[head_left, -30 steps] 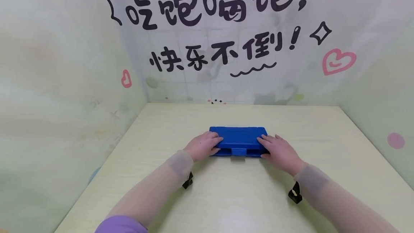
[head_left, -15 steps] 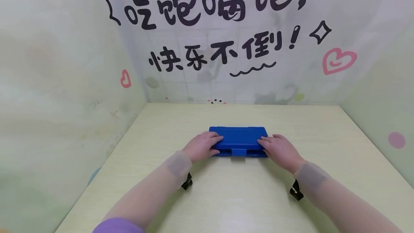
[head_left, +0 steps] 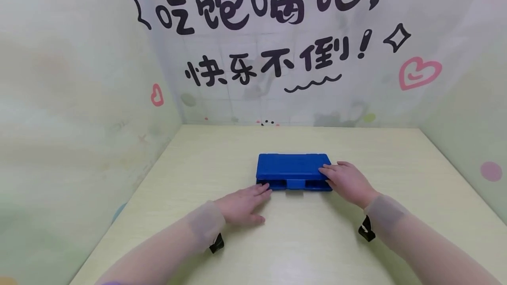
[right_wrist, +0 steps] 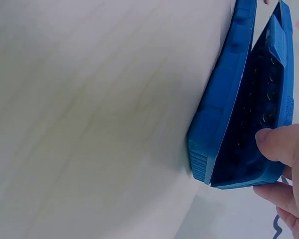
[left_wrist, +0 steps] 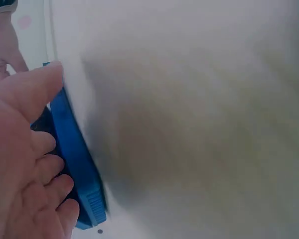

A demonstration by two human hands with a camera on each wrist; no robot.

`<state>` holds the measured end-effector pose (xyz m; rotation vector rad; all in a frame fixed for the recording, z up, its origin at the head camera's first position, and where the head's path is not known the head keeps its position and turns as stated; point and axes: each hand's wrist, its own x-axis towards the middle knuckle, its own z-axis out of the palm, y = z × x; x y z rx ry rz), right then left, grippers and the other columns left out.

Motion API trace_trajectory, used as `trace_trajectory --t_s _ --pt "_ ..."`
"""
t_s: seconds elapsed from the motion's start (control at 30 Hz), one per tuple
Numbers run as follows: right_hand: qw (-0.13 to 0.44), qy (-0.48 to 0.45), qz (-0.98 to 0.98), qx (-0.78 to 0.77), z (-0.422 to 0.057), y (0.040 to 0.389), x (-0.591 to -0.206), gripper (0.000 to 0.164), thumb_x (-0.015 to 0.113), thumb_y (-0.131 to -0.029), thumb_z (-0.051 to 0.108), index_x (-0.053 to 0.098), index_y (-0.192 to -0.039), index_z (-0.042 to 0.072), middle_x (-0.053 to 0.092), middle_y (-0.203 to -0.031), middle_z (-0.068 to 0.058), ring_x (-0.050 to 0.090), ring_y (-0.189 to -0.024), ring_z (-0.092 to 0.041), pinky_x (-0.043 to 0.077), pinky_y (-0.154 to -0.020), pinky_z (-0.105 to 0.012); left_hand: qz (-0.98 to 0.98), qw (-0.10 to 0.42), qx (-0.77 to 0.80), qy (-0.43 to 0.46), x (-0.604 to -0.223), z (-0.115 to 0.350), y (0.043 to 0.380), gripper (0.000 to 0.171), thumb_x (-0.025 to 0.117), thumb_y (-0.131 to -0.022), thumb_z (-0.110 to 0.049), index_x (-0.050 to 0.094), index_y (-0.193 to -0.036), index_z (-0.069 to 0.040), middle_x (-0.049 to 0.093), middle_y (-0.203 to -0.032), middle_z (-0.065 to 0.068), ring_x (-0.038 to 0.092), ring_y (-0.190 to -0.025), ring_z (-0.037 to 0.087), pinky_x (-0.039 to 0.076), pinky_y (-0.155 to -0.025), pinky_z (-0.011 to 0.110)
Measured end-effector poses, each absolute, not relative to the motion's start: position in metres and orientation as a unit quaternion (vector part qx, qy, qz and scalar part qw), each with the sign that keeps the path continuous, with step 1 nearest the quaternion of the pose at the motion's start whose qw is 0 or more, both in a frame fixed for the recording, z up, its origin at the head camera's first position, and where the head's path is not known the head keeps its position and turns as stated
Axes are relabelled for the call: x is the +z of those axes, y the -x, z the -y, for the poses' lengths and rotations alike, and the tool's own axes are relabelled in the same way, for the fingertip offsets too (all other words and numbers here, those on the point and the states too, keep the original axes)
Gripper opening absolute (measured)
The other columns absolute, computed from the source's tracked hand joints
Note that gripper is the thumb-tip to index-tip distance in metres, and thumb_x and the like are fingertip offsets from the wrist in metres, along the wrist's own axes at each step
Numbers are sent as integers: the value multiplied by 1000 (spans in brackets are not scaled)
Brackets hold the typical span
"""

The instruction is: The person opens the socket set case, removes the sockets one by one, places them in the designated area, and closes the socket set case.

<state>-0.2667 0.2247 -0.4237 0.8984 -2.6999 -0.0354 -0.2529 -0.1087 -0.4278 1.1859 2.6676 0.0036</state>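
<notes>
Blue plastic case (head_left: 292, 167) lies flat near the centre of the pale wooden surface (head_left: 301, 241), its long axis running 9 o'clock to 3 o'clock across the person's front. The front edge, with a central latch tab (head_left: 295, 184), faces 6 o'clock, toward the person.

Right hand (head_left: 347, 182) is at the case's 3 o'clock end and in contact with it. Fingers lie over the lid's right front corner. The right wrist view shows the thumb (right_wrist: 281, 144) curled at the lid's edge, with the lid (right_wrist: 279, 99) parted from the base (right_wrist: 224, 99) by a narrow gap. Dark moulded recesses show inside; their contents cannot be made out. This hand grips the lid.

Left hand (head_left: 241, 205) lies at roughly 7 o'clock from the case, palm down on the surface, fingers extended and relaxed, holding nothing. In the head view its fingertips reach the left front corner. The left wrist view, which is blurred, shows the case (left_wrist: 74, 159) just beside the fingers (left_wrist: 45, 149); actual contact cannot be confirmed.

Finding: the right hand is the nearer and the only one with a hold. The gap opens along the 6 o'clock edge, so the hinge is judged to lie along the 12 o'clock edge.
</notes>
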Motion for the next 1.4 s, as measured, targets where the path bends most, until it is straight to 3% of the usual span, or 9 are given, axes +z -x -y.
trace_trajectory --t_s 0.07,0.17,0.5,0.87,1.0,1.23,1.4 --pt "146 -314 938 -12 -225 267 -423 38 75 -83 9 66 -119 -1 67 -117 -15 63 -109 -29 42 -99 -49 -911 136 -5 -390 -429 108 251 76 52 -96 -51 21 -155 -15 12 -161 3 12 -146 21 16 -116 36" --pt "142 -316 938 -9 -226 269 -422 38 74 -84 8 65 -119 -1 67 -117 -15 63 -109 -29 43 -98 -49 -912 137 -14 -388 -430 106 249 76 51 -96 -51 21 -155 -15 13 -160 3 11 -147 22 15 -116 36" --pt "158 -329 928 69 -235 280 -396 34 71 -85 3 65 -118 -3 69 -109 -16 66 -97 -30 48 -91 -49 -911 102 -30 -399 -427 103 249 64 50 -98 -45 33 -151 -13 30 -155 2 28 -142 20 23 -114 37" --pt "115 -221 936 247 -248 296 -380 25 68 -90 14 69 -112 3 69 -108 -12 65 -96 -30 51 -82 -47 -903 104 -5 -417 -423 103 239 54 55 -97 -41 47 -144 -15 41 -149 -1 38 -137 19 29 -111 35" --pt "110 -195 932 285 -251 300 -376 27 65 -93 19 68 -114 2 68 -111 -15 64 -100 -32 49 -84 -50 -899 104 7 -424 -421 105 236 47 54 -98 -38 52 -140 -16 47 -145 -2 43 -133 18 32 -109 33" --pt "47 -116 924 363 -257 311 -371 38 57 -98 34 64 -122 5 64 -120 -16 58 -113 -34 45 -93 -52 -889 108 21 -445 -416 110 228 43 55 -98 -36 57 -136 -17 51 -140 -5 48 -129 16 36 -107 31" --pt "39 -95 912 397 -257 324 -375 41 54 -99 34 62 -126 4 61 -125 -18 54 -118 -36 41 -98 -54 -883 100 17 -457 -416 109 224 41 55 -97 -36 59 -134 -17 52 -139 -5 49 -127 15 37 -106 30"
